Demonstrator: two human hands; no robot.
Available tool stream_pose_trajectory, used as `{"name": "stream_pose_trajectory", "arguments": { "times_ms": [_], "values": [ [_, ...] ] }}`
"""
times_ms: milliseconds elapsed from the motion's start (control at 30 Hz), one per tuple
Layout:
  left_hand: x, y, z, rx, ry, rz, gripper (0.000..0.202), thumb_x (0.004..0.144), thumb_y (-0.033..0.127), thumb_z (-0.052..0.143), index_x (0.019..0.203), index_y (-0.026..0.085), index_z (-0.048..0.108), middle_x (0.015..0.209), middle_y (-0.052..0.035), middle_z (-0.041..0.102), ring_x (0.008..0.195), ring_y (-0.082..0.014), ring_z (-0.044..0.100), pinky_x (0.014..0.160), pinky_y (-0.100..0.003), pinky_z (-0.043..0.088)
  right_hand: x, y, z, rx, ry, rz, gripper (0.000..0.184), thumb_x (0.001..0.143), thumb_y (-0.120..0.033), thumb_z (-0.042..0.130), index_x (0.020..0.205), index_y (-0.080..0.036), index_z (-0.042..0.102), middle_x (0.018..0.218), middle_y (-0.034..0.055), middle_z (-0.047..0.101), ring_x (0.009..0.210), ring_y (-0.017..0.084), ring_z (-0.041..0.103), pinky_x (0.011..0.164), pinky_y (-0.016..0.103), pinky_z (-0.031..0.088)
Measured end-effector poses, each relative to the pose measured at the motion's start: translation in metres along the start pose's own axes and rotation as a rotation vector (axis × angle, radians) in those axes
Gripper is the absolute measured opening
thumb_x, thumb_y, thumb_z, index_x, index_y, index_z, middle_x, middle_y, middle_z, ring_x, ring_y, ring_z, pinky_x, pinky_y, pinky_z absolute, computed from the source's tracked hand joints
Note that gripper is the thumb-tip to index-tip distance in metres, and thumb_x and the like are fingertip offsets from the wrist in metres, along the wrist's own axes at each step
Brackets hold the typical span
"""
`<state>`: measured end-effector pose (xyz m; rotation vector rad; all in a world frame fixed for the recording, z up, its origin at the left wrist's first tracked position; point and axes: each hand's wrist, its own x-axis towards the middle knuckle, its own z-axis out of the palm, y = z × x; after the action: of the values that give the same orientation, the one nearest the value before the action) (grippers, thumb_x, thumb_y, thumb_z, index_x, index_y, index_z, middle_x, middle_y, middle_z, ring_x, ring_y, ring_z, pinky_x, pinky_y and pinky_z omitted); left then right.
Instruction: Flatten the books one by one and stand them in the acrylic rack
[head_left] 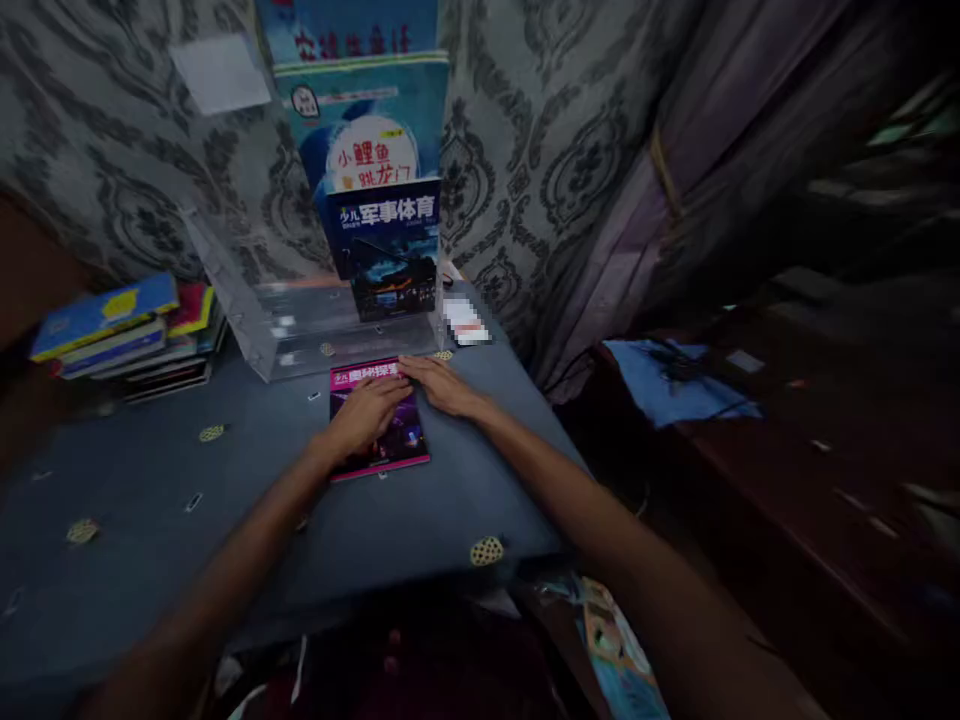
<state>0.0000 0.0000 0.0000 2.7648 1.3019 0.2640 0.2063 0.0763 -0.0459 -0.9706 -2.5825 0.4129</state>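
A dark magazine [405,440] with a pink top band and pink bottom edge lies flat on the grey-blue tablecloth. Across its cover rests my left hand [369,410], fingers stretched out and lying flat. My right hand [442,385] touches the upper right corner of the same magazine, its fingers extended. Just behind stands a clear acrylic rack [255,330]. In its right part lean a dark blue magazine [394,250], a teal picture book [375,110] and a blue book [352,30], one behind another in rising steps.
A stack of books [142,335] lies left of the rack. Behind the table hangs a patterned curtain [510,150]. The tablecloth's right edge [540,400] drops toward a dark brown surface [795,480] with a blue cloth [675,385] on it.
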Motion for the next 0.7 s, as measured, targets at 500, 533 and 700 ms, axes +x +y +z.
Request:
{"name": "stream_pose_trajectory", "arguments": {
  "times_ms": [500,533,700],
  "values": [
    [-0.009,0.006,0.017,-0.048,0.143,0.033,0.045,0.092,0.008,0.049,0.134,0.017,0.064,0.140,-0.0120,0.064,0.139,-0.0235,0.053,0.114,-0.050,0.041,-0.031,-0.017,-0.008,0.080,0.010,-0.014,0.070,0.085,0.002,0.041,0.151,-0.021,0.047,0.158,0.0108,0.047,0.150,0.023,0.039,0.122,0.054,0.029],
    [-0.009,0.005,0.017,-0.057,0.151,0.050,0.044,0.091,0.007,0.050,0.132,0.017,0.065,0.139,-0.0117,0.066,0.138,-0.0235,0.054,0.113,-0.050,0.041,-0.036,-0.018,-0.008,0.088,0.006,-0.019,0.069,0.087,0.001,0.041,0.152,-0.022,0.047,0.158,0.0104,0.047,0.150,0.023,0.039,0.122,0.055,0.030],
    [-0.011,0.003,0.016,-0.079,0.184,0.123,0.041,0.090,0.006,0.051,0.123,0.020,0.071,0.131,-0.0108,0.071,0.127,-0.0228,0.062,0.110,-0.050,0.044,-0.048,-0.024,-0.008,0.096,0.028,-0.021,0.062,0.093,-0.003,0.039,0.150,-0.025,0.049,0.156,0.0088,0.051,0.149,0.022,0.041,0.121,0.056,0.031]
  ]
}}
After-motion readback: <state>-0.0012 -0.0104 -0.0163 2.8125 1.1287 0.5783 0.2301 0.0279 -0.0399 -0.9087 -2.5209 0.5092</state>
